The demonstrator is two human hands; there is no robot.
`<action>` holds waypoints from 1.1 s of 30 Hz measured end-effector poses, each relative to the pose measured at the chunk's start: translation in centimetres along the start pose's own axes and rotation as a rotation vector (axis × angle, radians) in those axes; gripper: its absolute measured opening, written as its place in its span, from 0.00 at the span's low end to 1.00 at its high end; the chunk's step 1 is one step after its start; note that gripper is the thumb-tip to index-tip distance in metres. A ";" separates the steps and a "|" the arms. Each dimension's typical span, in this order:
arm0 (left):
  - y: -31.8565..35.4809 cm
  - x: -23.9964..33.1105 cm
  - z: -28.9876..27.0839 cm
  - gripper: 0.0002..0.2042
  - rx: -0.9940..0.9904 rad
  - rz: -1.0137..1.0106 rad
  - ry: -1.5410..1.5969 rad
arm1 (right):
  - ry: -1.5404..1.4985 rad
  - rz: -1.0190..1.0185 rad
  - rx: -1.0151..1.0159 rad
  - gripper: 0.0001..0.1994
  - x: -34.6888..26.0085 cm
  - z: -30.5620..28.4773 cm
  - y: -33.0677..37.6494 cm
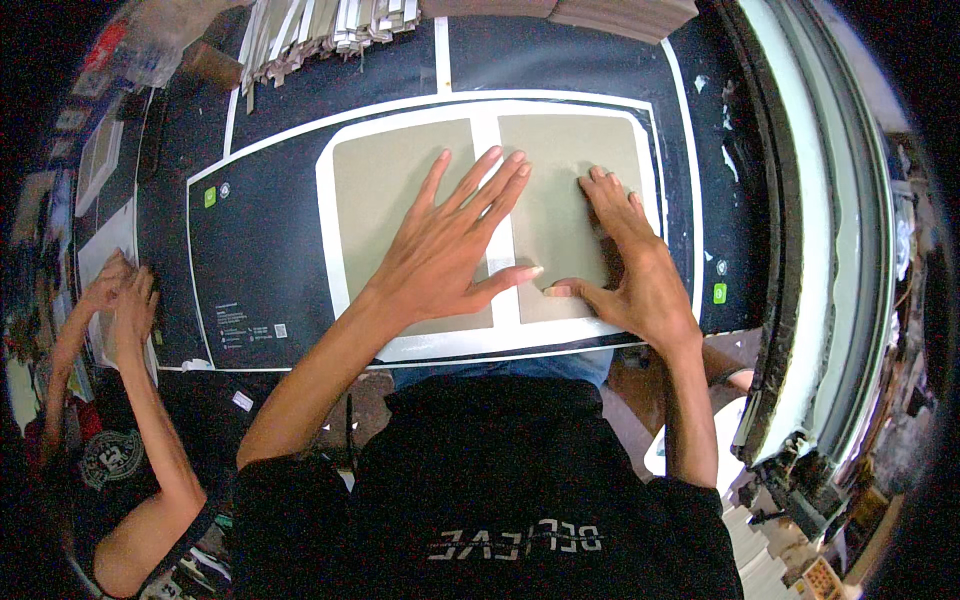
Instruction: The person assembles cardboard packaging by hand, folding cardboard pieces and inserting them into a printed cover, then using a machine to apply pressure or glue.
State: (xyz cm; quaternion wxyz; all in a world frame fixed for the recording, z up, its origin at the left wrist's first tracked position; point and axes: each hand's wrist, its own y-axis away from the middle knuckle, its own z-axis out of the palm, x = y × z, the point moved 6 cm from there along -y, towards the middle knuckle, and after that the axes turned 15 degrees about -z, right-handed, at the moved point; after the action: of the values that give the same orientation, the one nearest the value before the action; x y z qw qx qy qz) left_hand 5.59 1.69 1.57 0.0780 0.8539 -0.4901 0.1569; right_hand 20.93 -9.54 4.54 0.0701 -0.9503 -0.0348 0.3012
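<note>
Two grey-beige boards lie side by side in front of me, a left board point(385, 190) and a right board point(550, 215). A white paper sheet point(328, 215) shows as a border around them and as a strip between them. My left hand point(435, 245) rests with fingers spread over the left board, its fingertips reaching the white strip and the right board's edge. On the right board lies my right hand point(640, 265), fingers stretched forward and slightly bent, thumb pointing inward. Neither hand grips anything. Beneath the white sheet is a dark printed sheet point(260, 265) with white edge lines.
Thin board strips point(330, 30) are heaped at the far edge, beside a stack of brown boards point(620, 12). A long pale machine rail point(825, 240) runs along the right. At the left, a co-worker's hands point(125, 300) are over another pale sheet.
</note>
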 end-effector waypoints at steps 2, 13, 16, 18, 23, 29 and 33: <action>0.1 -0.1 0.1 0.48 0.006 -0.009 0.002 | -0.009 0.005 0.003 0.55 -0.1 0.1 -0.1; -0.4 -0.2 0.2 0.49 -0.032 -0.016 0.006 | -0.010 0.028 -0.042 0.54 0.5 0.1 0.0; -0.4 0.0 0.0 0.49 -0.043 -0.009 -0.013 | -0.022 0.032 -0.037 0.56 0.1 -0.2 -0.3; -0.4 0.0 -0.1 0.48 -0.049 -0.007 -0.021 | -0.037 0.045 -0.031 0.56 0.2 -0.3 -0.3; -0.2 -0.2 -0.1 0.48 -0.066 -0.013 -0.016 | -0.019 0.024 -0.070 0.57 0.1 0.0 -0.3; -0.3 -0.3 -0.1 0.51 -0.071 -0.024 0.014 | -0.018 0.010 -0.082 0.57 0.2 0.1 -0.2; -0.8 0.2 -0.2 0.51 -0.085 -0.018 0.006 | -0.037 0.031 -0.011 0.56 0.3 -0.6 0.1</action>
State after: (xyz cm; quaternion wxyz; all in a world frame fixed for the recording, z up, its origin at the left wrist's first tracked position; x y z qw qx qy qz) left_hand 6.32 1.94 1.85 0.1171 0.8537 -0.4883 0.1380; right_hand 21.56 -9.72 4.87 0.0597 -0.9455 -0.0228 0.3194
